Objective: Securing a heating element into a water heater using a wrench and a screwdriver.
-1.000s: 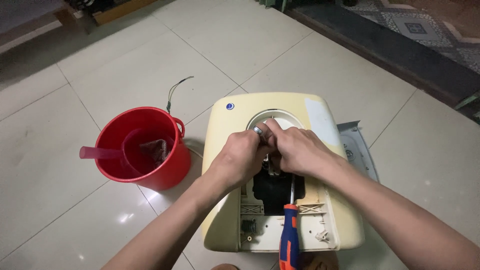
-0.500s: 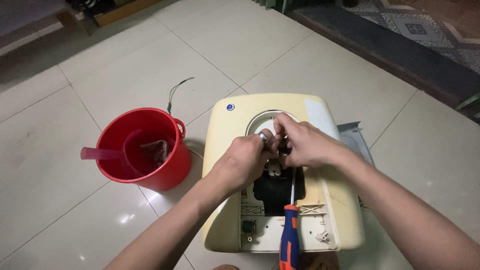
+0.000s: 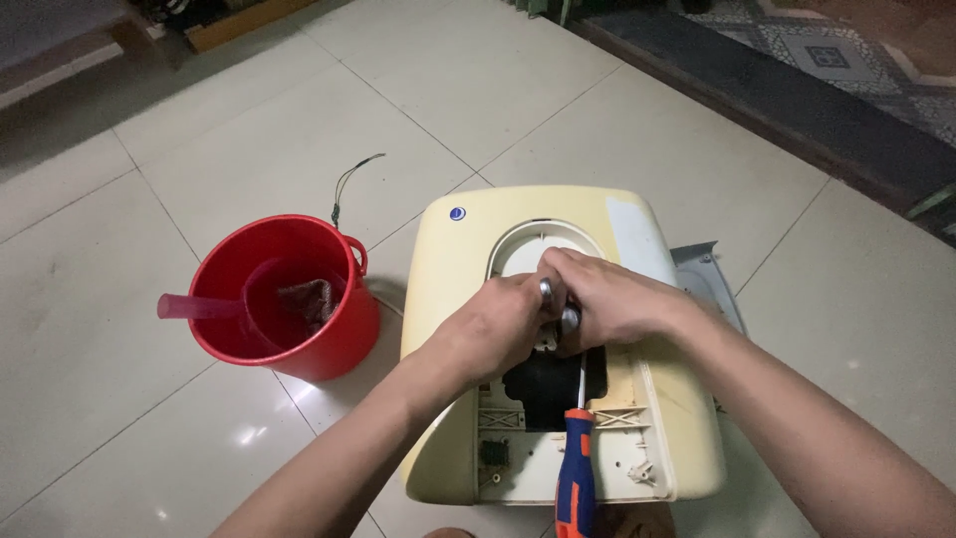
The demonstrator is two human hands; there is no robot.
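Note:
A cream-yellow plastic appliance casing [image 3: 458, 259] lies flat on the tiled floor, with a dark opening [image 3: 546, 384] in its middle. My left hand [image 3: 493, 329] and my right hand [image 3: 607, 304] are pressed together over that opening. Both grip small shiny metal fittings [image 3: 558, 304] that stick up between the fingers. Which hand holds which fitting I cannot tell. A screwdriver with a blue and orange handle [image 3: 575, 478] rests on the casing just below my hands, its shaft pointing up toward them.
A red plastic bucket [image 3: 339, 344] with a red scoop and a brown rag inside stands left of the casing. A thin wire [image 3: 349, 184] lies on the tiles behind it. A grey metal plate [image 3: 707, 279] pokes out to the right. A dark rug runs along the back right.
My right hand has come back down and closed tightly against my left hand over the metal fittings. The camera view has shifted slightly.

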